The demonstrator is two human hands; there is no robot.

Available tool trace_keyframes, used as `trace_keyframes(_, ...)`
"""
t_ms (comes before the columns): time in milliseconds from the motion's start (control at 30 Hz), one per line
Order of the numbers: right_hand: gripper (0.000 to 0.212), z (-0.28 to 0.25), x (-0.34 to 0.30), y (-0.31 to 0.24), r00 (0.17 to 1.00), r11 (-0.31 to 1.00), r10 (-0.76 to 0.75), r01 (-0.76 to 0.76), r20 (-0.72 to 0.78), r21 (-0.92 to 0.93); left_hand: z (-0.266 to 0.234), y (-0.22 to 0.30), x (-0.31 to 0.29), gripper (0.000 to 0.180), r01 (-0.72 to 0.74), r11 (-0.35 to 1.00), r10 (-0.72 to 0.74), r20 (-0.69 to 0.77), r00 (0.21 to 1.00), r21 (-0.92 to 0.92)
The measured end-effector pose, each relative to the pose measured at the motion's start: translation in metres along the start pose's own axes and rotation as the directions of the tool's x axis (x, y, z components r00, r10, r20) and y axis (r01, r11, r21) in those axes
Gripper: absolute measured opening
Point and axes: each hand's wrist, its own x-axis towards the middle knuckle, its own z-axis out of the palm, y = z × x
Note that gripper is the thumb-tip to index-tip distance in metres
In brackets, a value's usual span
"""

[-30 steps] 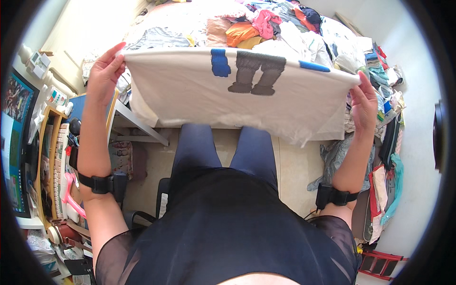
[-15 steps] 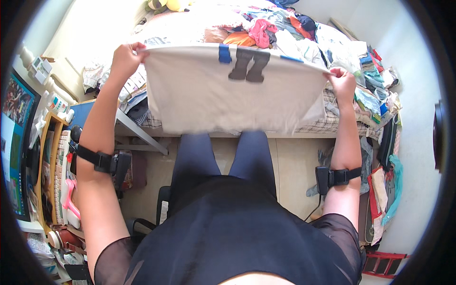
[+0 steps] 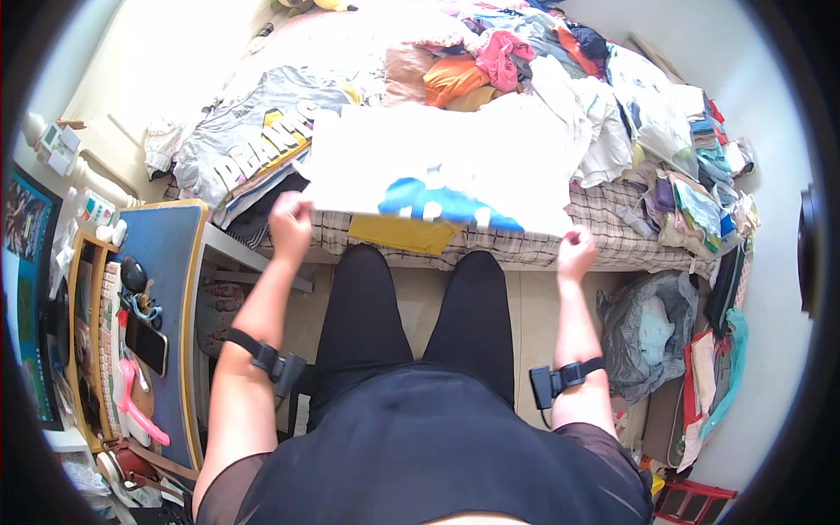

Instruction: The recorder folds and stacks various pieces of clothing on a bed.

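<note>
Moved nearer than before, the white cloth (image 3: 516, 140) spreads beyond left hand (image 3: 291, 226) and right hand (image 3: 577, 254), which pinch its near edge.

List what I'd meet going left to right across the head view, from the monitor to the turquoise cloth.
Lit flat monitor, black rectangular phone, left hand, white fabric garment with a blue print, right hand, crumpled grey plastic bag, long turquoise cloth.

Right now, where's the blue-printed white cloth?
In the head view's middle, the white cloth stretches between the left hand and right hand, over the checked bedding.
</note>
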Motion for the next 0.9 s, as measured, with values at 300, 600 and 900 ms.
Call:
trace_keyframes(300,0.015,0.067,-0.073,0.001,0.836,0.994,0.052,-0.098,0.546,0.057,0.06,-0.032,-0.063,0.02,0.139,0.971,-0.196,0.315,0.929,0.194)
trace_keyframes(600,0.024,0.109,-0.076,-0.073,0.548,0.925,-0.337,0.343,0.765,0.162,0.099,-0.033,-0.051,0.019,-0.235,0.959,0.089,0.622,0.778,0.157)
trace_keyframes(900,0.01,0.117,-0.079,-0.069,0.5,0.902,-0.365,0.4,0.785,0.164,0.085,-0.041,-0.046,0.019,-0.232,0.959,0.052,0.709,0.703,0.16)
